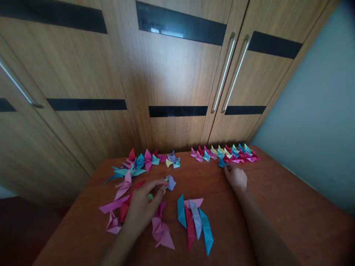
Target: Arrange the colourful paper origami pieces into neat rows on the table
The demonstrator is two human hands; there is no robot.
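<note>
Over the left part of the wooden table, my left hand (146, 201) pinches a small yellow-green folded paper (165, 186), beside a lavender folded piece (171, 183). Pink paper figures (162, 232) lie just right of my left wrist. My right hand (235, 177) is farther right, its fingertips closed on a small blue folded paper (222, 163) at the front edge of a cluster of small paper boats (238, 153) in pink, red, yellow and blue.
Folded strips (196, 218) in blue, red, lavender and pink lie at the front centre of the table (222, 229). More paper figures (140, 160) stand at the back left. A wooden cabinet (177, 74) rises behind, with a pale wall (313, 136) on the right.
</note>
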